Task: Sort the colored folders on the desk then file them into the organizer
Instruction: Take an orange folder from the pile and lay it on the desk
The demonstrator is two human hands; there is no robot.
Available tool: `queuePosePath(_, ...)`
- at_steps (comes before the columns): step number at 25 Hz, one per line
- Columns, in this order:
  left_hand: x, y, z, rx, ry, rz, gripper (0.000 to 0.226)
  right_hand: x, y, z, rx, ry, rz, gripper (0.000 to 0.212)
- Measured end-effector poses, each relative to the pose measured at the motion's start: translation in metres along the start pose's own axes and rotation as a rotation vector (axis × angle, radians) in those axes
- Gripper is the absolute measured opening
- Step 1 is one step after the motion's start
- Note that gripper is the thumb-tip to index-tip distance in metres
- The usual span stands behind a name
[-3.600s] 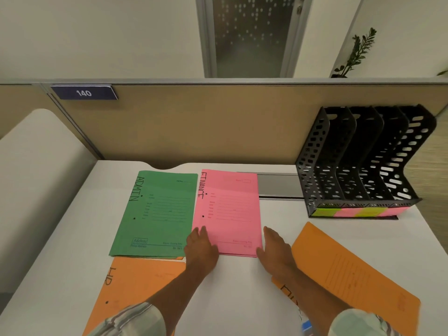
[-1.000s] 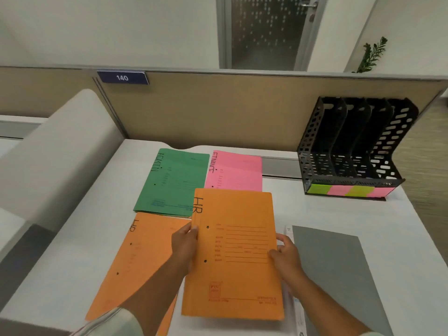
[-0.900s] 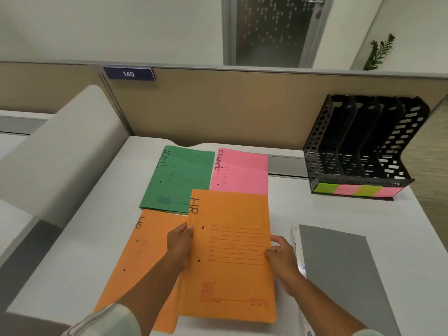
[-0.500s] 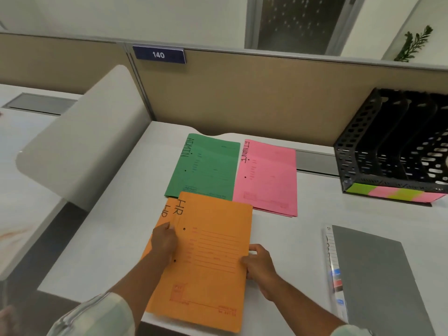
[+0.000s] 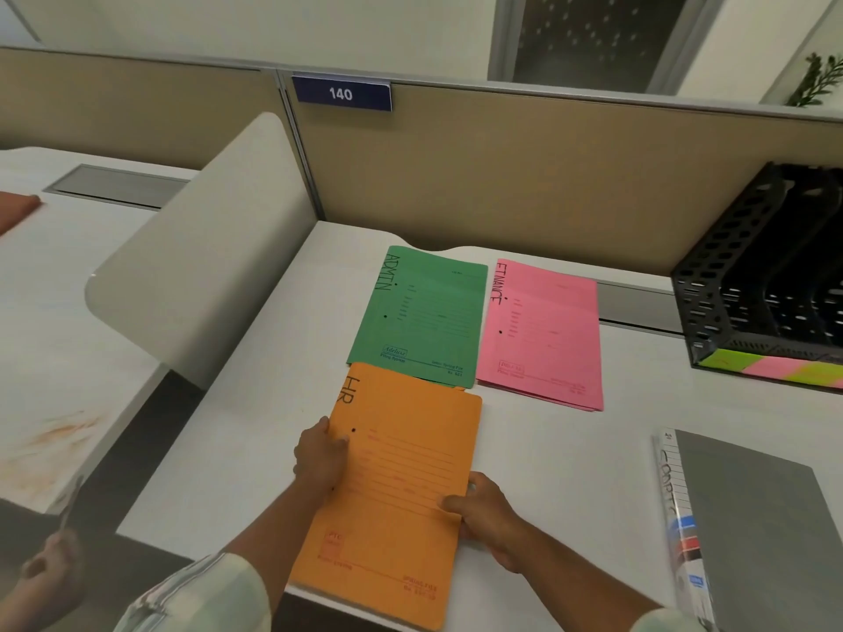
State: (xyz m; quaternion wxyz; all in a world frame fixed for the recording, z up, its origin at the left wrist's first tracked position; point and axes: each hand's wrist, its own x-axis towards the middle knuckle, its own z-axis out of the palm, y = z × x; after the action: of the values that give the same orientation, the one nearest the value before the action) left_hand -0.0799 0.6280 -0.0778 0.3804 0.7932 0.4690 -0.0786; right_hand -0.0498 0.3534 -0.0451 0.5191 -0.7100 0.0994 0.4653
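- Head view: the flat orange card "HR" folder [image 5: 397, 485] lies between both hands, long axis running twelve to six, near end overhanging the white desk [image 5: 570, 472] edge.
- Left hand [image 5: 319, 458] at nine o'clock, fingers loosely curled on its spine edge.
- Right hand [image 5: 486, 513] at four o'clock, thumb on the cover, narrow pinch on that edge.
- Black perforated organizer [image 5: 757, 285] sits well apart at two o'clock, so the right hand looks nearer.

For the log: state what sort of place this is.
Most likely an open-plan office cubicle: a fabric partition carrying a number plate "140", a white desk, and a black file organizer beside labelled folders.
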Motion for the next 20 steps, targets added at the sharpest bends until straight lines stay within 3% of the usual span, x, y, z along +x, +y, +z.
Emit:
queuePosePath(6, -0.002, 0.005, 0.006, 0.271, 0.066, 0.009, 0.027, 0.003, 0.002, 0.006, -0.305, 0.014, -0.083, 0.048)
queuePosePath(10, -0.006, 0.001, 0.010, 0.294, 0.078, 0.028, 0.045, -0.006, -0.005, 0.001, -0.417, 0.040, -0.090, 0.032)
queuePosePath(13, -0.017, 0.005, 0.016, 0.337, 0.101, 0.116, 0.066, -0.008, -0.006, -0.012, -0.575, 0.164, -0.135, 0.050)
queuePosePath(16, -0.032, 0.017, 0.033, 0.411, 0.076, 0.242, 0.072, -0.011, 0.000, -0.028, -0.719, 0.317, -0.164, 0.079)
queuePosePath(20, -0.061, 0.044, 0.066, 0.448, 0.010, 0.368, 0.075, -0.015, 0.012, -0.064, -0.859, 0.459, -0.263, 0.087)
